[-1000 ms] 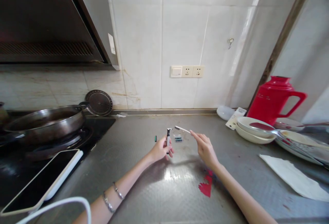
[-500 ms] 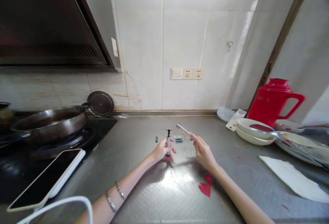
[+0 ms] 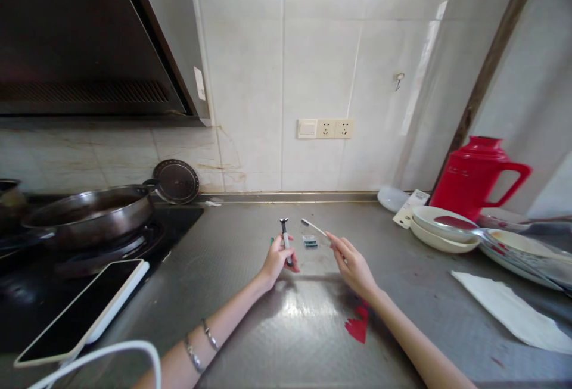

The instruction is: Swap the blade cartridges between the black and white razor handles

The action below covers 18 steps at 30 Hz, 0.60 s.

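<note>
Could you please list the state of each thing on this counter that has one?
Left hand: closed on razor handle, upright.
Right hand: pinching small brush, tilted.
Phone: screen dark.
Pan: on the stove.
Red jug: upright, lid on.

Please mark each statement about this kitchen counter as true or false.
1. The left hand holds a razor. True.
2. The right hand holds a spoon. False: it holds a small brush.
3. The jug is blue. False: it is red.
4. A phone lies by the stove. True.
5. The pan is on the plates. False: it sits on the stove.
</note>
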Each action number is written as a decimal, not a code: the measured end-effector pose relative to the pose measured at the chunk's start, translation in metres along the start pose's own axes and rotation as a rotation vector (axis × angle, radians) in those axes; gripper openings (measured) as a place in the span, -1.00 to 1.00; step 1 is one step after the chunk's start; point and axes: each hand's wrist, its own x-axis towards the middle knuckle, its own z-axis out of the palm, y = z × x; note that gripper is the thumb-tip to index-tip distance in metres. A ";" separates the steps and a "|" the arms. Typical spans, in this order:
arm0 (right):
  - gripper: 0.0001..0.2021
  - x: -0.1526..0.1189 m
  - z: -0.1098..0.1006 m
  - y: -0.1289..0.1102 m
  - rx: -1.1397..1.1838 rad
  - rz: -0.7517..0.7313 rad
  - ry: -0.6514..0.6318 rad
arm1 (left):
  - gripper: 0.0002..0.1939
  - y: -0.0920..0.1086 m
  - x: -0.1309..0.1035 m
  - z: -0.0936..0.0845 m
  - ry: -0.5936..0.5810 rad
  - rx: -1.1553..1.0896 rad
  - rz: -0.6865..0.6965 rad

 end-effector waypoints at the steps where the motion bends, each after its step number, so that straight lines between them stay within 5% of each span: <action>1: -0.63 0.000 0.000 -0.001 0.000 0.001 -0.005 | -0.62 0.000 0.000 0.000 0.005 -0.009 -0.007; 18: -0.66 0.006 0.005 -0.003 0.039 -0.085 0.033 | -0.71 -0.003 -0.010 0.011 -0.124 -0.116 -0.125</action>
